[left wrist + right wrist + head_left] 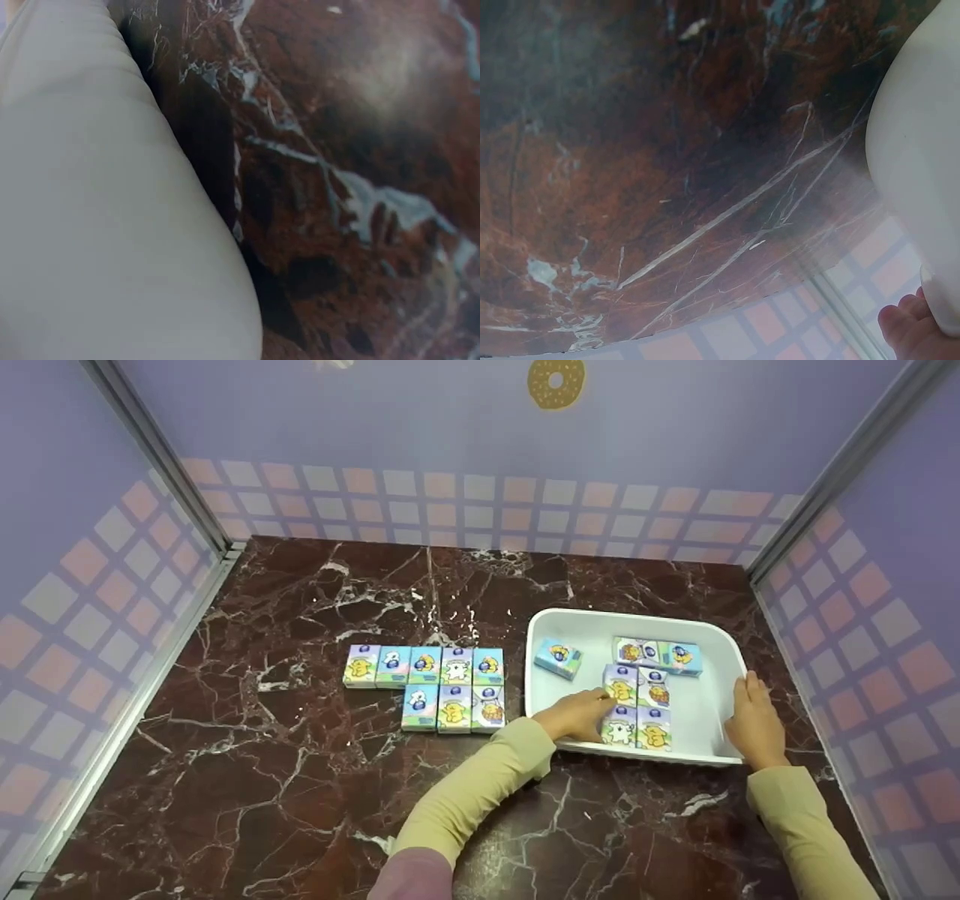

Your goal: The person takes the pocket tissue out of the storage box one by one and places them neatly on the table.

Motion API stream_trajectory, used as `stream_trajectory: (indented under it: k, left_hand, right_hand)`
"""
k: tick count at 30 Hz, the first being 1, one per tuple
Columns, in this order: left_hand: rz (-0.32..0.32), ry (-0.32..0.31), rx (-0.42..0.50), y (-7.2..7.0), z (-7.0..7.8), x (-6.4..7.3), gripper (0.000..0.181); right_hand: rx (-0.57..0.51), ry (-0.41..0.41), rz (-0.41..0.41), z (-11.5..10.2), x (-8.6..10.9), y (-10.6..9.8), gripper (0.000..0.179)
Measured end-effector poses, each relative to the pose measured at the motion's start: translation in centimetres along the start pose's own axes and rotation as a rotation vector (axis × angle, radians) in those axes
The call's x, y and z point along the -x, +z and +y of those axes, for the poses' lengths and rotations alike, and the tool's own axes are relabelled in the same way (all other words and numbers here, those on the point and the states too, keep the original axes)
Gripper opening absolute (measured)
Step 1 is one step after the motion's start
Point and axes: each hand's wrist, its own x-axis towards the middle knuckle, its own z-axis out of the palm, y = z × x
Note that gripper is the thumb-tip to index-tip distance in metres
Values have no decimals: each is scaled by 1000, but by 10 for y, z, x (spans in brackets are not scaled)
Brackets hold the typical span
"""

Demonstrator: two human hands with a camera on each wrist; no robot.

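A white tray holds several small printed tissue packs, in the head view. My left hand reaches over its near left rim, fingers bent against the left side of the packs. It grips the yellow-bear tissue pack at its lower left; the fingertips are partly hidden. A white-bear tissue pack lies just in front of that one. On the right, my right hand grips the tray's side wall. Its fingers curl at the tray edge in the right wrist view. The left wrist view shows mainly a sleeve.
Left of the tray, several tissue packs lie in two touching rows on the dark marbled table. One blue pack lies tilted in the tray's left part. Purple panels enclose the back and sides.
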Motion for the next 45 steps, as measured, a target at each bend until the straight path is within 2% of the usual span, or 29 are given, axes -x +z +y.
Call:
stream_trajectory:
  k: [7,17,25,31,36,40,45]
  left_hand:
    - [-44,-27,-17,-2,4,-4,71]
    - [-71,-91,-169,0,12,-12,58]
    - [-36,-128,-159,3,12,-16,47]
    - [-42,-151,-143,2,9,-14,58]
    - [-48,-141,-123,-2,7,-9,63]
    - [-44,-106,-150,-11,4,-3,68]
    - [-6,-82,-160,-28,-4,9,79]
  right_hand:
    - [8,3,-5,0,-1,-1,66]
    - [7,28,-34,2,0,-1,66]
    - [6,3,-13,1,0,1,64]
    - [5,2,-7,0,-1,1,63]
    - [2,8,-20,0,0,1,63]
    - [2,12,-26,1,0,1,64]
    - [-1,14,-38,1,-1,-1,65]
